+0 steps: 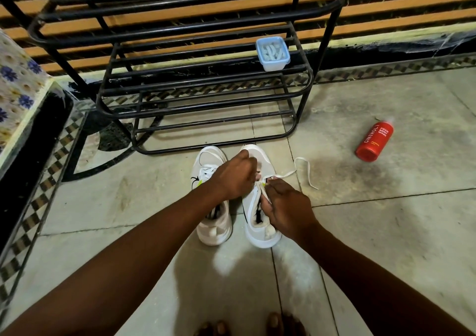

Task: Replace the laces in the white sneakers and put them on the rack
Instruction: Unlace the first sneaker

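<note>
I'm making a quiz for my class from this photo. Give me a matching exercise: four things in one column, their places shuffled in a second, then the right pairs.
Things:
1. red foam body wash bottle
2. pale blue lidded plastic box
3. loose white lace end
4. right white sneaker

Places:
A. on a black metal rack shelf
B. under both hands
C. lying on its side on the floor tiles, far right
D. trailing on the floor right of the sneakers

Pairs: 1-C, 2-A, 3-D, 4-B

Two sneakers [238, 199] sit side by side before the rack [201, 77], bottle [374, 142] right.
</note>
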